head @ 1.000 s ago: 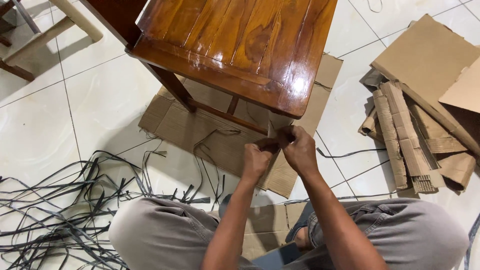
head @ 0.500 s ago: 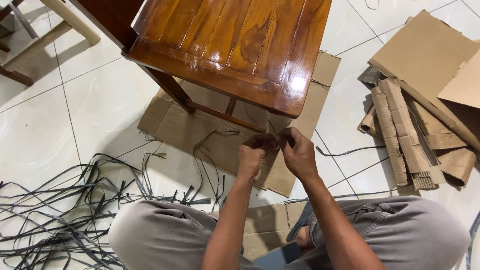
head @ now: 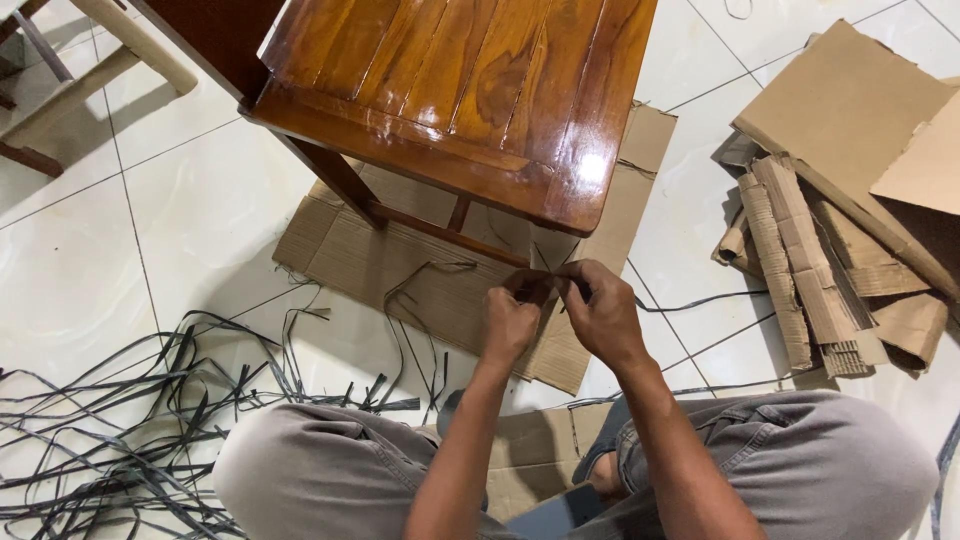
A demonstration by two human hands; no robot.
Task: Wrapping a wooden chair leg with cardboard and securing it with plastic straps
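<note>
Both hands pinch a thin dark strap beneath the corner of a glossy wooden chair.

The chair (head: 470, 90) stands on flattened cardboard (head: 400, 270), which shields the floor; left hand (head: 512, 322) and right hand (head: 602, 315) meet, fingertips clenched on the strap (head: 548, 274), drawn taut by the chair leg.

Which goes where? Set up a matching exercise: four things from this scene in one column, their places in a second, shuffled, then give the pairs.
Things:
1. glossy wooden chair
2. tangle of dark straps
3. heap of torn cardboard
4. left hand and right hand

Places:
A. on the tiles at the left
B. together just below the seat's front corner
C. standing on a flat cardboard sheet
D. on the floor at the right

Pairs: 1-C, 2-A, 3-D, 4-B
</note>
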